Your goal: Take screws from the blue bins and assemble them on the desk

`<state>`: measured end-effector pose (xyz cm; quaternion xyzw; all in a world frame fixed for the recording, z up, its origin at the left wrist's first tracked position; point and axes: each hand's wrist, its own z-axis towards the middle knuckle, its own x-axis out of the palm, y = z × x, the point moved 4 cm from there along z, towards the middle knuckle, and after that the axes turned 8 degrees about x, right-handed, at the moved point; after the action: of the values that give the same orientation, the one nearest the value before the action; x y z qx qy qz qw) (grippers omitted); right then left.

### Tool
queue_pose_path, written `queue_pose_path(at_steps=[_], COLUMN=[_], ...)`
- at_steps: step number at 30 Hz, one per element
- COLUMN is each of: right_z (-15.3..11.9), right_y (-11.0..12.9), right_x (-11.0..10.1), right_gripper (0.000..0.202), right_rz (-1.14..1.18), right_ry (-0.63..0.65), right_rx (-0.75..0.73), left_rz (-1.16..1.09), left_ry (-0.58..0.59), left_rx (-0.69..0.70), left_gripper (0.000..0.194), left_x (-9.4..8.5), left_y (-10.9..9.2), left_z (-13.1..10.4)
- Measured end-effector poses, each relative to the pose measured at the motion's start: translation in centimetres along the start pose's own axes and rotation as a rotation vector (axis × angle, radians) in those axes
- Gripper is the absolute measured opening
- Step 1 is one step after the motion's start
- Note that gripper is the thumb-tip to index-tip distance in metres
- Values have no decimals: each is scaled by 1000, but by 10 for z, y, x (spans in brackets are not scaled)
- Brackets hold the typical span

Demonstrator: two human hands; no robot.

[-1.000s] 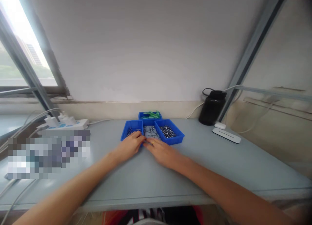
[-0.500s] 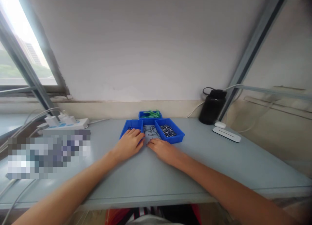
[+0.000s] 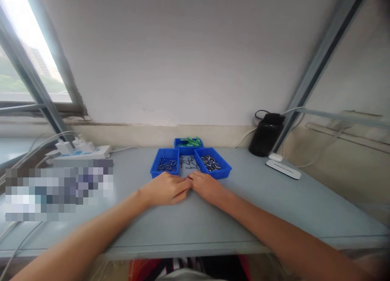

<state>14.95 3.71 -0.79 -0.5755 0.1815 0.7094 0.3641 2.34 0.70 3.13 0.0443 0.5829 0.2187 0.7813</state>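
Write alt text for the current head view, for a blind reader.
A person's left hand and right hand meet at the fingertips above a grey table, before two blue bins of metal parts. Loose metal pieces lie between them; a smaller bin behind holds green items, and a black bottle stands at right.

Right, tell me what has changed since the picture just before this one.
The left hand has drawn back from over the left blue bin, toward the person and rightward, and its fingers now meet those of the right hand. I cannot tell whether they pinch anything. The bin and black bottle stayed put.
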Motion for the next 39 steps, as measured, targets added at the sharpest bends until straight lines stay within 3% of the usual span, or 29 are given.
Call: queue_pose_path(at_steps=[6,12,17,22,27,31,39], right_z=[0,-5,-11,-13,-12,-14,-15], right_y=[-4,2,-4,-17,-20,-20,-21], right_x=[2,-5,-16,-30,-32,-28,-32], right_gripper=[16,18,17,12,8,9,10], right_rz=[11,86,277,529,739,768,798], right_ry=[-86,-88,-71,-28,78,140,135], right_rx=[-24,-56,-15,118,238,272,297], left_rz=[-85,-135,-157,-152,-182,-222,-307], left_ry=[225,310,365,367,351,332,214], left_rx=[-121,-198,-307,-402,-395,-370,-311], left_gripper=[13,16,21,31,29,25,23], left_x=[5,14,22,25,24,22,26], left_y=[-1,0,4,10,10,9,8], left_z=[1,-2,-7,-9,-6,-4,-5])
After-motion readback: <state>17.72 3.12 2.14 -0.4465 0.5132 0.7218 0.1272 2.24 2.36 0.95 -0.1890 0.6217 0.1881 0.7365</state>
